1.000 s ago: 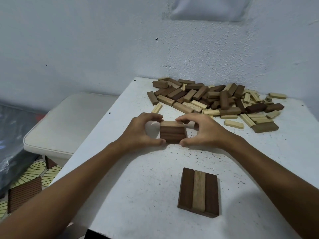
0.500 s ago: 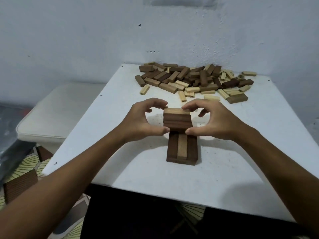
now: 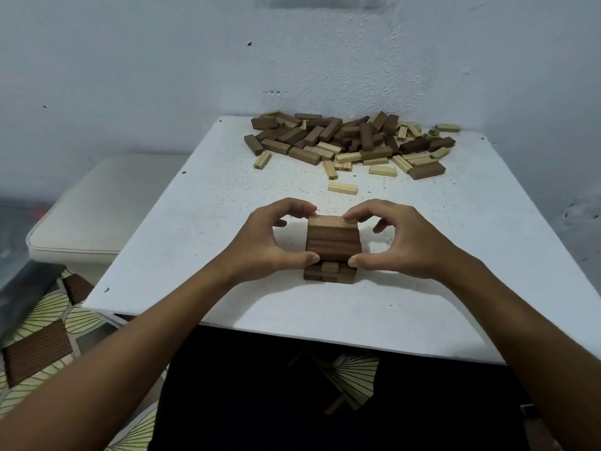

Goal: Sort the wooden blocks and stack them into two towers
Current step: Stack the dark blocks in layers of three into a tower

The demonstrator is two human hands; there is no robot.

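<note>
Nearest, the left hand (image 3: 276,245) and right hand (image 3: 396,245) each pinch one end of a layer of three dark blocks (image 3: 333,239) — thumbs on the near long face, fingertips curled over the far top edge. This set sits on, or just above, the base layer (image 3: 328,271) on the white surface (image 3: 195,222); whether it has fully landed cannot be told. The held blocks run left to right; the base blocks point toward and away from the person, crosswise beneath.

The pieces look rigid, light and smooth-faced, so three loose bars likely slide against each other unless squeezed together from front and back. Holding at both ends, as here, seems the sound grip — the middle bar could otherwise drop out.

Farther back, against the wall, lies the unsorted pile (image 3: 351,141) of dark and pale blocks, pointing every way.
</note>
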